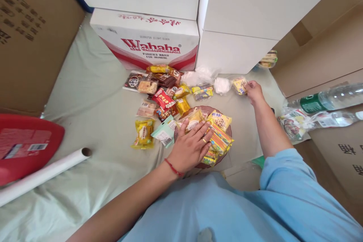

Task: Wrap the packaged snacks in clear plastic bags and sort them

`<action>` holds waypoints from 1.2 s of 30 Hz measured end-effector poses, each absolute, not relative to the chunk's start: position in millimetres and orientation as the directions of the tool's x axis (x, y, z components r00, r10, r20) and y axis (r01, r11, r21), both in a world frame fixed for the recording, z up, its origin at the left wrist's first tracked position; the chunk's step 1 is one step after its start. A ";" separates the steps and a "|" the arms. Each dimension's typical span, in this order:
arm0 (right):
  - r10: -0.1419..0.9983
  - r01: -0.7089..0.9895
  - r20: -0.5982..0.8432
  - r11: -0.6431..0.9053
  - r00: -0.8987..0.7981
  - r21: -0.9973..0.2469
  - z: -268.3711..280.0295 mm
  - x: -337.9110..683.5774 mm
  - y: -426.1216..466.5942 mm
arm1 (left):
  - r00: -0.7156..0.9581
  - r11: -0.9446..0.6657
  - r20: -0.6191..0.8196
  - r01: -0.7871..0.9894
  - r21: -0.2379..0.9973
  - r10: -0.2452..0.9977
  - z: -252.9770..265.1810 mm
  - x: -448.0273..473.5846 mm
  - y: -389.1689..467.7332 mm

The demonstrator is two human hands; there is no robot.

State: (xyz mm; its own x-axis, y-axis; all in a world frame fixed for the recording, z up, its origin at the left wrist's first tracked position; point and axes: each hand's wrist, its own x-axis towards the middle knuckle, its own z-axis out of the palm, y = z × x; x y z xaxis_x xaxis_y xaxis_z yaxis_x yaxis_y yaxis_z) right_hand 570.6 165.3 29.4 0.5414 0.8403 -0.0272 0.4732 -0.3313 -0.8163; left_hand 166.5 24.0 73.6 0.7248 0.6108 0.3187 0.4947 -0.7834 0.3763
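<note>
My left hand (193, 141) lies flat, fingers stretched out, over wrapped snacks in a round, reddish see-through bowl (183, 112). Yellow snack packs (221, 138) stick out beside its fingers, and part of the bowl is hidden beneath the palm. Off to the right, my right hand (255, 92) pinches a small yellow-and-white snack packet (239, 85) just above the cloth. Left of that packet sits a white wrapped item (222, 86). A loose heap of packaged snacks, with a red packet (163, 99) and a yellow packet (144, 133), spreads left of the bowl.
A Wahaba-style white water carton printed "Wahaha" (153, 41) stands behind the snacks, beside white boxes (235, 51). Plastic bottles (331, 100) lie at right by cardboard. At left are a red container (28, 143) and a white tube (48, 172).
</note>
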 end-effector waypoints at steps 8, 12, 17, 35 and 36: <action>0.961 0.093 -0.135 -0.162 0.241 -0.982 104.0 481.8 82.6 | 0.715 -0.793 0.357 0.478 0.378 0.601 71.4 167.2 24.3; 0.998 0.430 -0.063 -0.048 -0.020 -0.901 107.4 408.1 63.0 | 0.695 -0.815 0.428 0.458 0.356 0.578 68.9 163.0 21.5; 0.996 0.827 0.011 0.075 -0.083 -0.557 107.9 377.1 60.9 | 0.492 -0.804 0.658 0.497 0.325 0.570 58.2 153.2 12.5; 0.965 0.572 -0.160 -0.013 -0.208 -0.820 93.3 415.5 92.5 | 0.634 -0.712 0.340 0.540 0.448 0.695 86.2 175.5 39.2; 0.967 0.533 -0.234 -0.147 -0.099 -0.833 88.7 422.2 104.1 | 0.635 -0.710 0.334 0.545 0.445 0.697 83.9 176.3 39.9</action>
State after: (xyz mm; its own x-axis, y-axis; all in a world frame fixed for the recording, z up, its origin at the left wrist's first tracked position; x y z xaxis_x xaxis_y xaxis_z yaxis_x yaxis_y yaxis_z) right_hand 422.2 104.1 88.7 -0.0994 0.9672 -0.2338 0.5329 -0.1467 -0.8334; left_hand 176.3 39.9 83.9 0.6346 0.6968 0.3343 0.5455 -0.7103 0.4449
